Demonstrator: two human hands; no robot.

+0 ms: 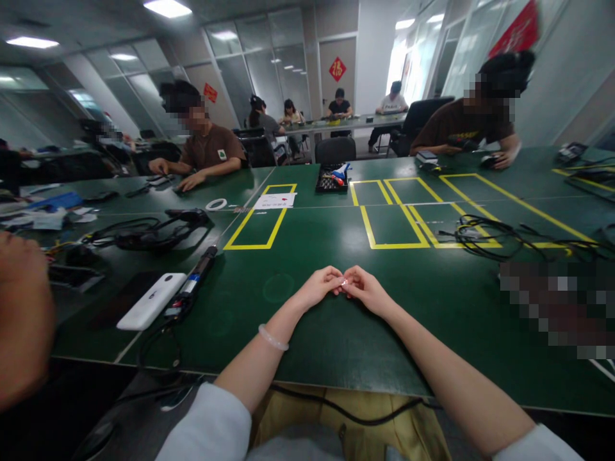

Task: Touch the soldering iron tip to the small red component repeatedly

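My left hand [325, 284] and my right hand [363, 288] meet above the green table [312, 346], fingertips together. Both are closed, with fingers curled into a pinch. A tiny shiny, pale thing [344, 282] shows between the fingertips; it is too small to name. A pale bracelet [273, 338] circles my left wrist. To the left of my hands, a white phone-like device [152, 301] lies beside a dark stick-shaped tool [195, 282] with a blue and white part.
Black cables [485, 234] lie at the right and a black headset-like device [161, 230] at the left. Yellow tape outlines [401, 246], a black tray [331, 178] and a white paper [274, 201] are farther back. People sit across the table; another person's arm [24, 320] is at far left.
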